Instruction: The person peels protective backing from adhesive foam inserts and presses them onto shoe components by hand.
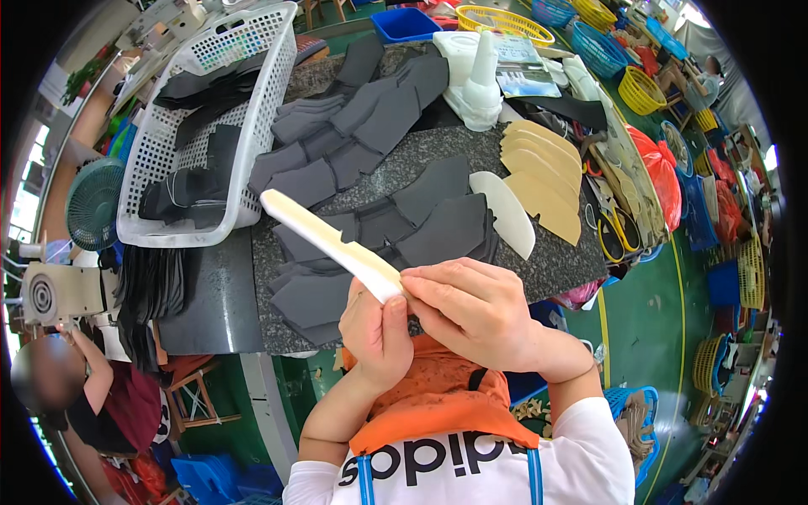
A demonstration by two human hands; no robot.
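Observation:
A curved, padded-looking piece (328, 242), cream on one face and white along its edge, is held up above the table, its long end pointing to the far left. My left hand (376, 332) is closed round its near end, thumb on the white side. At that same end my right hand (471, 310) pinches the edge between thumb and fingertips. Beneath and beyond it lie overlapping stacks of dark grey cut pieces (433, 225). To the right of these rests a single white rounded piece (503, 217), beside a fanned row of cream pieces (543, 198).
A white perforated basket (244, 189) with dark pieces stands at the left on the speckled table (227, 290). White plastic bottles (477, 97) stand at the back. Scissors (619, 231) lie by the right edge. A co-worker (109, 379) sits at a machine on the left.

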